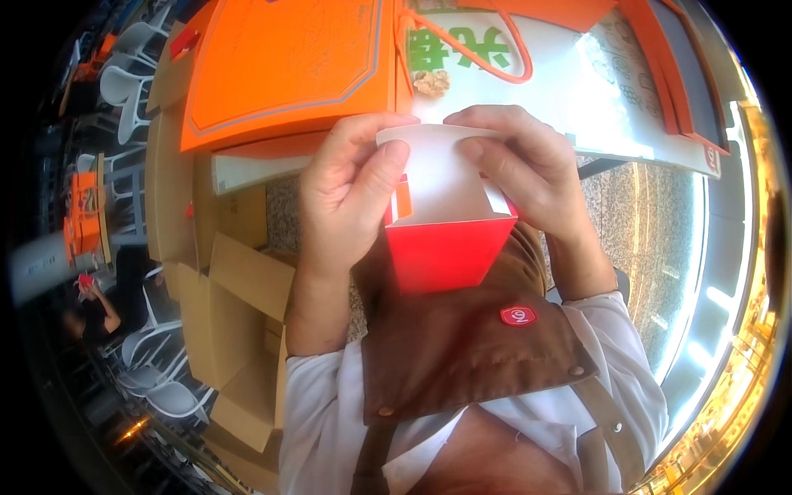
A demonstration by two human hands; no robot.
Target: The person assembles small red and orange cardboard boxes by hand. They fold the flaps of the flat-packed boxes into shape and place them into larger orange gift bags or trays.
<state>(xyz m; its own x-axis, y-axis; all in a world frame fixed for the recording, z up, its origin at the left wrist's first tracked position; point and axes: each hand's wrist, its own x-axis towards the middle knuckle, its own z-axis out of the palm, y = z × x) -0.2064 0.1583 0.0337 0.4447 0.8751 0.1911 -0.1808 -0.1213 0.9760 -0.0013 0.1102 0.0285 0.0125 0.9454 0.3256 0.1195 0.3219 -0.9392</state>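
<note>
A small red cardboard box (445, 252) with a white inside is held up close in front of me, over my brown apron (462, 338). My left hand (346, 194) grips its left side, thumb pressed on the white top flap (433, 169). My right hand (528, 165) grips the right side, its fingers bending the same flap down. Both hands are closed on the box. The box's far side is hidden behind my fingers.
A large orange gift box (289, 66) lies on the table ahead, next to a white sheet (569, 91) with orange cord handles. Flat brown cartons (223, 313) are stacked at the left. White chairs and a seated person (95, 313) are at the far left.
</note>
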